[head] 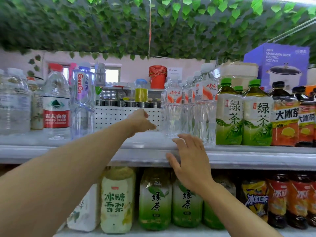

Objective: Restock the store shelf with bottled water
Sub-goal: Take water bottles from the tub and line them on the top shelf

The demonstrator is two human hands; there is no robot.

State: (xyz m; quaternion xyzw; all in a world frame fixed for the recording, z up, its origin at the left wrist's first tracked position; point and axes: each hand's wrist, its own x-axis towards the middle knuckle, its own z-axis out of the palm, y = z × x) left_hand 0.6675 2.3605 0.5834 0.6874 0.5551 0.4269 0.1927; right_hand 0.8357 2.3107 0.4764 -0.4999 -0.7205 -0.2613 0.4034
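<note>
Several clear water bottles with red-and-white labels [173, 108] stand in rows on the grey top shelf [71, 151], right of a bare gap. My left hand [140, 121] reaches deep into that gap, fingers loosely curled, holding nothing, just left of the back bottles. At the shelf's front lip my right hand [189, 158] rests with spread fingers, just below the front bottle. Left of the gap stand a tall purple-labelled water bottle [83, 103] and a red-labelled water bottle [56, 101].
Green tea bottles [242, 113] and dark iced tea bottles [287, 115] fill the top shelf's right side. A white perforated back panel [111, 117] closes the gap behind. The lower shelf holds pear drink [116, 199], green tea and iced tea. Leafy vines hang overhead.
</note>
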